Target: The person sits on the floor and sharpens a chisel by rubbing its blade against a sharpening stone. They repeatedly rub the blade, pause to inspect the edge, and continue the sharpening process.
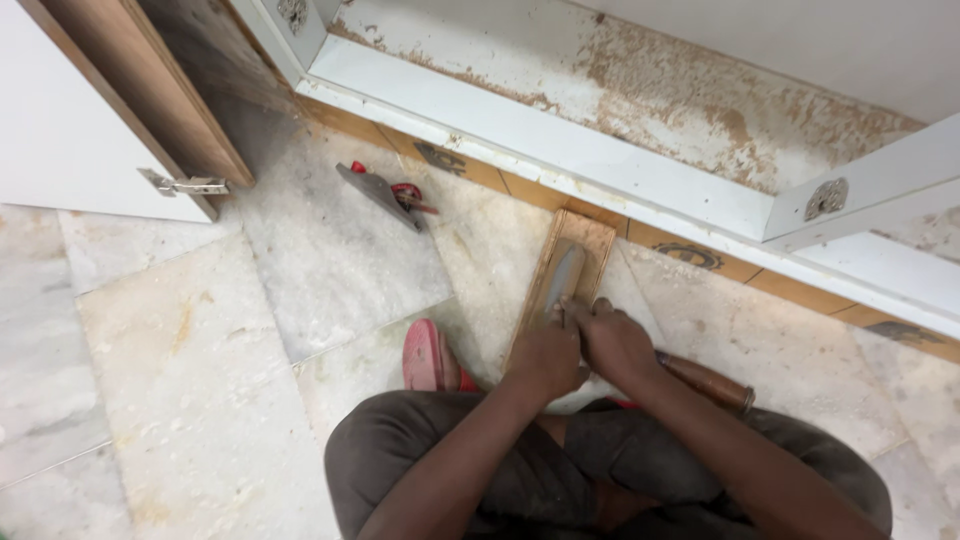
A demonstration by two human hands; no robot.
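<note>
Both hands pressing a chisel flat onto a wooden block on the marble floor.

Left hand (545, 358) and right hand (612, 340) are closed together over the chisel (566, 275), fingers curled around it. Its wide grey blade lies lengthwise on the block (592, 240) and points away from the person, toward the cabinet base (520, 130). The block is a long tan board with the same long axis. A brown wooden handle (708, 381) lies beside the right forearm.
</note>
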